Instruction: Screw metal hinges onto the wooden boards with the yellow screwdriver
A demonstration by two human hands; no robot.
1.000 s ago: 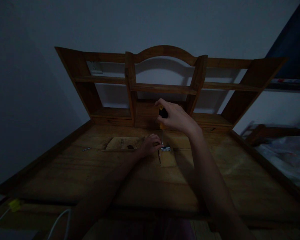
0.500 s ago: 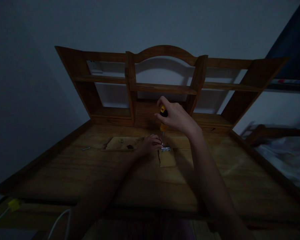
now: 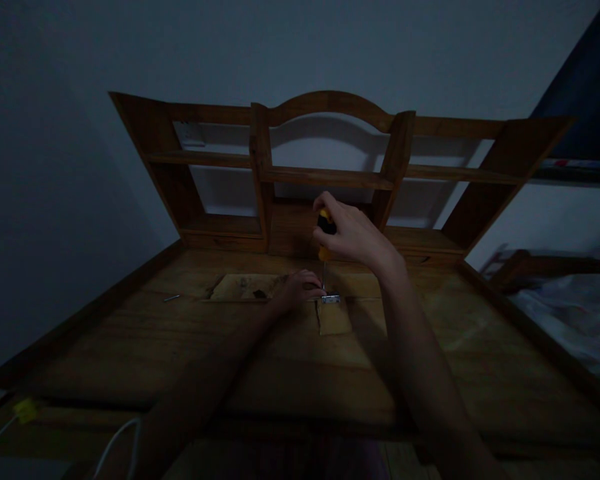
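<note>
A screwdriver (image 3: 325, 227) with a yellow and black handle stands nearly upright in my right hand (image 3: 353, 233), whose fingers are closed round the top of the handle. Its thin shaft points down at a small silver metal plate (image 3: 331, 299) that looks like a hinge. That plate lies at the far end of a short light-coloured wooden piece (image 3: 335, 320). My left hand (image 3: 300, 288) rests just left of the screwdriver tip, with bent fingers pressed together at the plate's left edge. Whatever is between those fingertips is too small and dark to make out.
A longer light strip (image 3: 240, 287) with dark stains lies left of the plate. Farther left is a thin metal rod (image 3: 171, 298). A wooden shelf unit (image 3: 330, 177) stands along the desk's (image 3: 190, 347) back. A white cable (image 3: 115, 440) hangs at the front left.
The screwdriver handle has turned slightly in my right hand, and its top tilts a little to the left. My left hand and the metal plate have hardly moved.
</note>
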